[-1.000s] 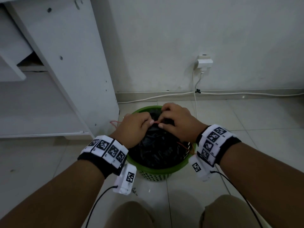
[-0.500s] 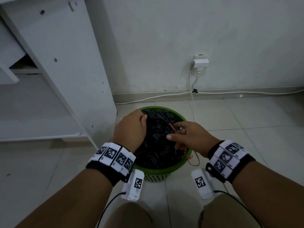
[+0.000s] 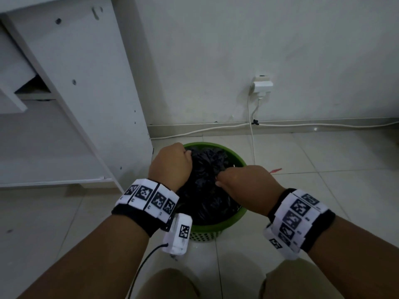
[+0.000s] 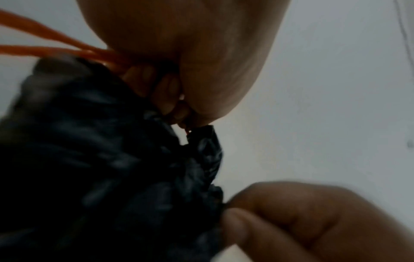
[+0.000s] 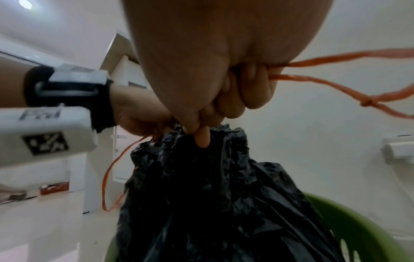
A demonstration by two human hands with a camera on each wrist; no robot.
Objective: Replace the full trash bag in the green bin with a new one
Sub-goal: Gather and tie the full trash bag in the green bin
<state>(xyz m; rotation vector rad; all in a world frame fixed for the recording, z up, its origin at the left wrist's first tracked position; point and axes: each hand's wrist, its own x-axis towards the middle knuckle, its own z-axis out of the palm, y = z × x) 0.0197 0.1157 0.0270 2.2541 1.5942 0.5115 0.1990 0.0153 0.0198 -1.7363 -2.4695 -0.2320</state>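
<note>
- The green bin (image 3: 235,216) stands on the tiled floor (image 3: 323,169) near the wall, and the black trash bag (image 3: 207,190) sits inside it with its mouth bunched.
- The left hand (image 3: 170,165), at 10 o'clock over the bin, clenches an orange drawstring (image 4: 67,46).
- The right hand (image 3: 246,186), at 3 o'clock, grips the other drawstring loop (image 5: 336,70), fingertips (image 5: 202,138) touching the bag.
</note>
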